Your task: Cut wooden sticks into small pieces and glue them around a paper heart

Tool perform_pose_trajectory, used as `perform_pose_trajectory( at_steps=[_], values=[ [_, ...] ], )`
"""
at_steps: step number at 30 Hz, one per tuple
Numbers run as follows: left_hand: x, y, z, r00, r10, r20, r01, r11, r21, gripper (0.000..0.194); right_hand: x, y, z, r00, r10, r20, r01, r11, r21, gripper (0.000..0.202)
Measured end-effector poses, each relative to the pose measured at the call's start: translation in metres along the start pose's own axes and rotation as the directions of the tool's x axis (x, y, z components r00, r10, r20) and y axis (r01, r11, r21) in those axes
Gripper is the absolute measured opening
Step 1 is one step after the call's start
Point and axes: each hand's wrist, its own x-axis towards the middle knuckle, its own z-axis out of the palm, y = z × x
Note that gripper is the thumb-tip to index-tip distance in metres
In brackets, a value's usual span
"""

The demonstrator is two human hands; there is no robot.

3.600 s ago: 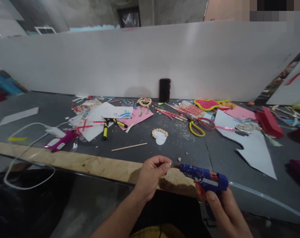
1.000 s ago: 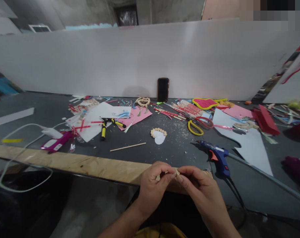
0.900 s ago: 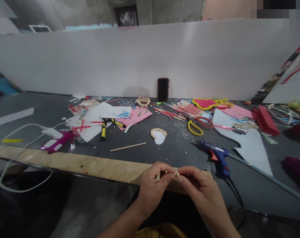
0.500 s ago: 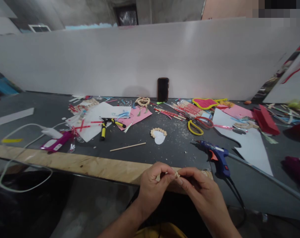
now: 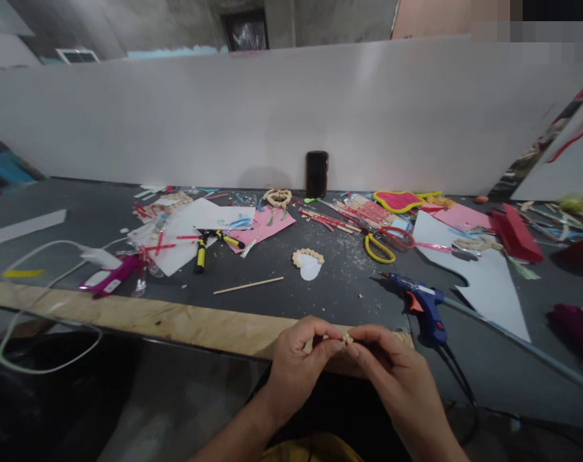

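Note:
Above the table's front edge, my left hand (image 5: 304, 359) and my right hand (image 5: 395, 366) meet fingertip to fingertip. Between them they pinch a small beige piece (image 5: 347, 339), mostly covered by the fingers. Beyond the hands, a white heart-shaped paper (image 5: 311, 267) lies on the dark table, with beige bead-like pieces (image 5: 302, 256) along its upper and left edge. A thin wooden stick (image 5: 248, 285) rests to the left of it. To the right lies a blue glue gun (image 5: 424, 305) with an orange trigger.
Black-and-yellow pliers (image 5: 201, 251) lie left on white paper (image 5: 176, 253). Scissors (image 5: 381, 249) with yellow and red handles are at centre right. A phone (image 5: 317, 174) leans on the white partition (image 5: 200, 122). A white cable (image 5: 17, 321) loops over the left table edge.
Both hands have shifted very slightly, and a little more of the small beige piece shows between the fingertips. The things on the table have not moved.

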Motion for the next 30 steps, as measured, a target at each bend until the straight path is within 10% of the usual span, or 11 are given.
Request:
perform_pose_trajectory(
  at_steps=[15, 21, 30],
  values=[
    [0.005, 0.001, -0.001, 1.000, -0.003, -0.029, 0.005, 0.996, 0.091, 0.007, 0.003, 0.019, 0.000, 0.997, -0.076, 0.015, 0.078, 0.981, -0.177, 0.016],
    [0.016, 0.000, -0.011, 0.992, 0.062, -0.110, -0.044, 0.986, 0.160, 0.016, 0.030, 0.049, 0.003, 0.965, -0.263, 0.018, 0.216, 0.748, -0.628, 0.016],
    [0.027, 0.004, -0.016, 0.990, 0.137, 0.037, -0.141, 0.949, 0.281, 0.015, 0.030, 0.053, 0.007, 0.987, -0.162, -0.004, 0.096, 0.604, -0.791, 0.012]
  ],
)
